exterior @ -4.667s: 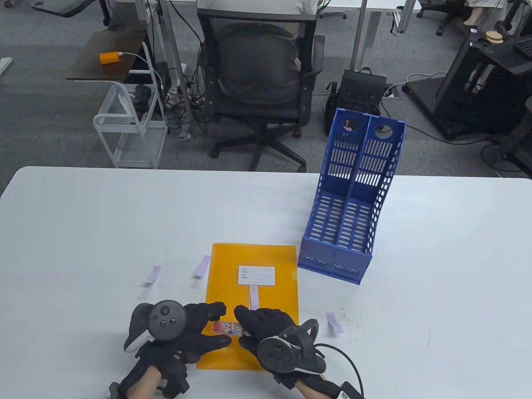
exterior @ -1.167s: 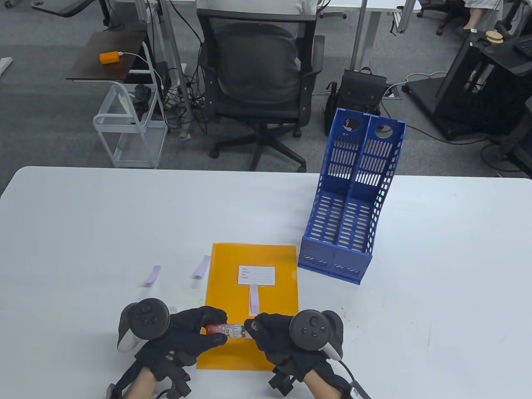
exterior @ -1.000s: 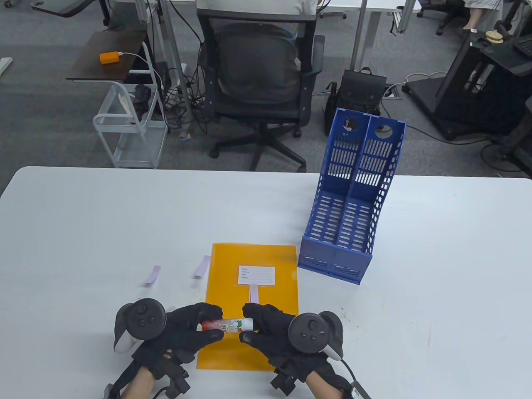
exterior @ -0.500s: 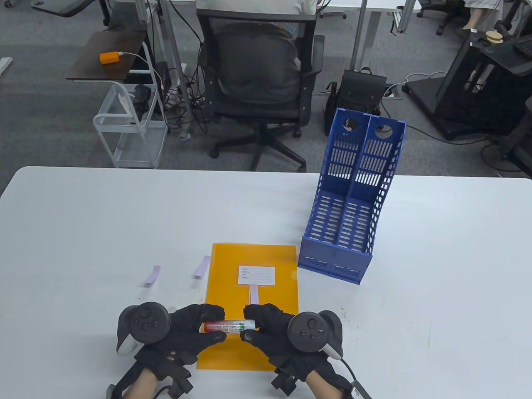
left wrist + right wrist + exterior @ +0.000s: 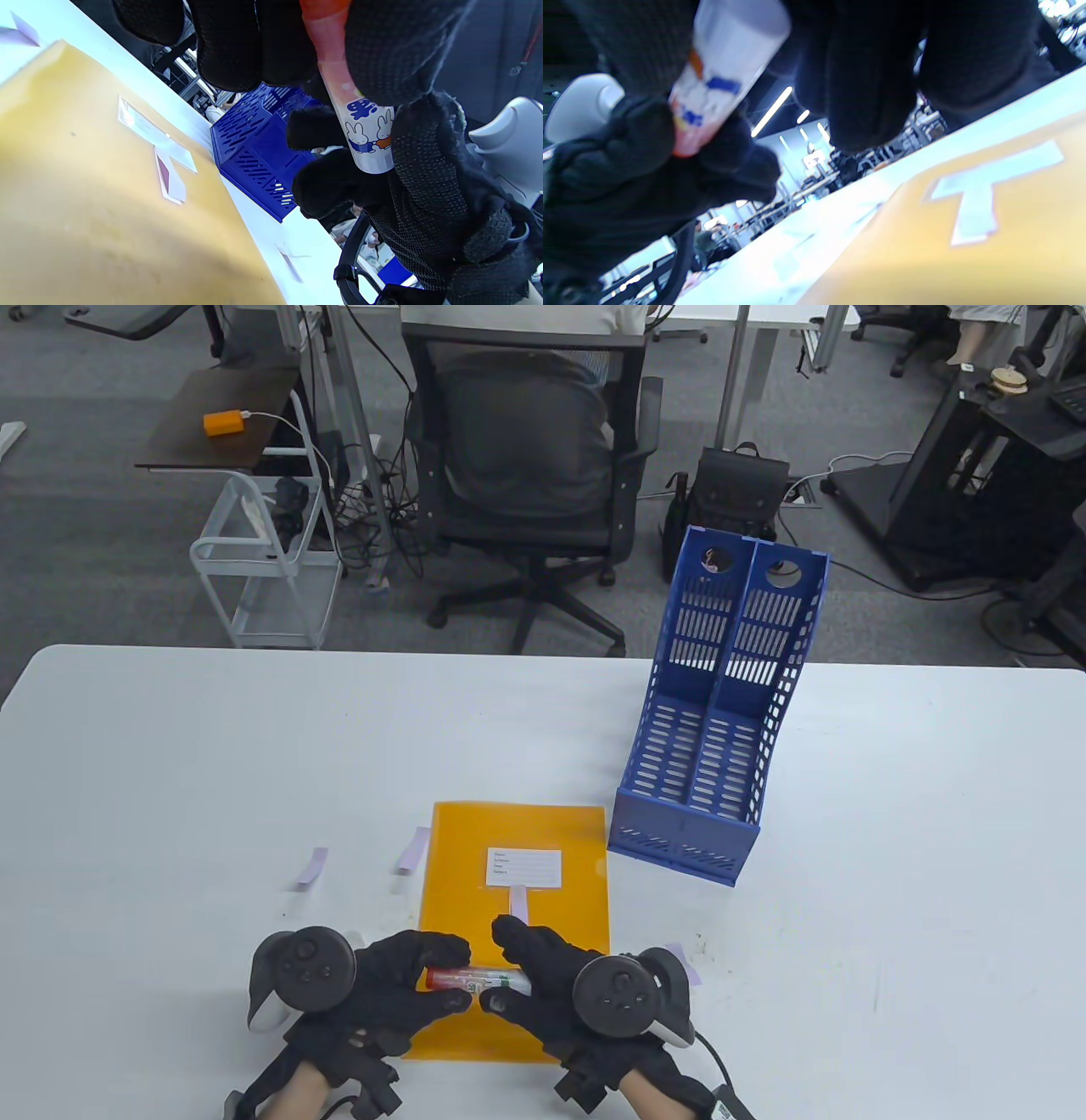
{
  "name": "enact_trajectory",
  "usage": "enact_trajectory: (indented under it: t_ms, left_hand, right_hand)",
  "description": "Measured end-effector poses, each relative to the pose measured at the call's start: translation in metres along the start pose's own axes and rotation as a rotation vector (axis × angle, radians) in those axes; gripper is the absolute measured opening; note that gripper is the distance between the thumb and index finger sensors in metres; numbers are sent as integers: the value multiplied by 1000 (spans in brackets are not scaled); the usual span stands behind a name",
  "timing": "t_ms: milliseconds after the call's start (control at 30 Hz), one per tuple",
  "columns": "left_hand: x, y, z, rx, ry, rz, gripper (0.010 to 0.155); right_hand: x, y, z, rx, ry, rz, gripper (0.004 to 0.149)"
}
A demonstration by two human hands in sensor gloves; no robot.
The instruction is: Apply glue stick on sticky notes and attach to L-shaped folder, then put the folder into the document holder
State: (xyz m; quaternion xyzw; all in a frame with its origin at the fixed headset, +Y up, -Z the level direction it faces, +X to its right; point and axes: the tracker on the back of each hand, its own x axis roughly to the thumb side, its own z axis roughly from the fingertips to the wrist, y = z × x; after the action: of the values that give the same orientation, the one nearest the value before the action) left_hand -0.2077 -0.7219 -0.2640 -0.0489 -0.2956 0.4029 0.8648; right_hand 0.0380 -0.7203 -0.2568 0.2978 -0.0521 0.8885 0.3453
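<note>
Table view looks down from above the near edge; both wrist views sit close, low and tilted, sharing the flat orange plastic folder (image 5: 516, 891) (image 5: 85, 203) (image 5: 967, 254).

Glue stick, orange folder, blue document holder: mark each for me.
glue stick (image 5: 475, 979): table view, middle of its tube.
orange folder (image 5: 458, 848): table view, bare upper-left cover.
blue document holder (image 5: 679, 840): table view, front wall.

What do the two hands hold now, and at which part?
One glue stick with rabbit print: left hand grips its red end, right hand its white end.
</note>
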Motion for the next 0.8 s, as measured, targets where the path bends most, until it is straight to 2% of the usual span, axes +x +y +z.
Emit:
enact_trajectory:
  t_ms: [200,300,400,500,667,733,800]
  left_hand:
    - [-2,-7,-3,-38,40,-81,57]
    - [-5,-11,-5,-69,69,-128,59]
    - [-7,-8,-7,-78,105,-203,71]
    - [-5,6,-6,-2,125,-247,80]
    - [-6,42,1,219,204,-297,65]
    - [-10,55,1,240,271,-385,63]
    - [-16,62,-2,199,324,-475,62]
  right_hand:
    - [-3,6,-3,99,4,-42,63]
    - [-4,8,-4,109,12,-2,62]
    - [-5,8,-4,99,25,39,61]
    - [-9,5,-4,80,57,92,62]
    - [-22,1,-4,60,129,144,61]
    - [-27,-1,-4,51,155,146,61]
    - [-31,-2,-3,45,173,145,61]
